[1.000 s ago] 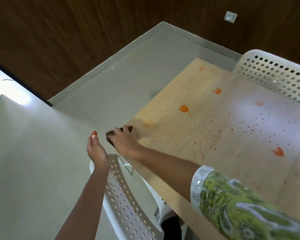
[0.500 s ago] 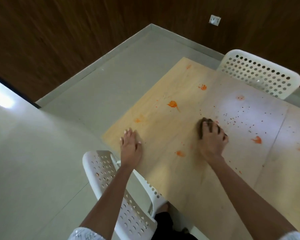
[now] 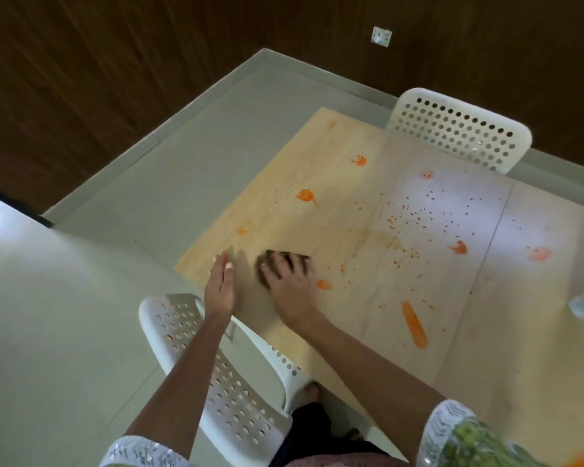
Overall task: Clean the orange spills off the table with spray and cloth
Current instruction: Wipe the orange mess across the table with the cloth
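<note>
Now: right hand (image 3: 292, 287) flat, fingers spread, pressing a dark brown cloth (image 3: 273, 268) onto the pale wooden bench (image 3: 358, 230), near its left corner. Left hand (image 3: 220, 285) just left of the cloth, fingers straight, edge-on against the bench, holding nothing. Orange spills (image 3: 414, 325) right of the cloth: a long smear, a small blob just beside the right hand, blots and fine specks beyond. White perforated chair (image 3: 226, 372) under the forearms, nearer than the cloth; second white chair (image 3: 459, 129) far beyond it.
</note>
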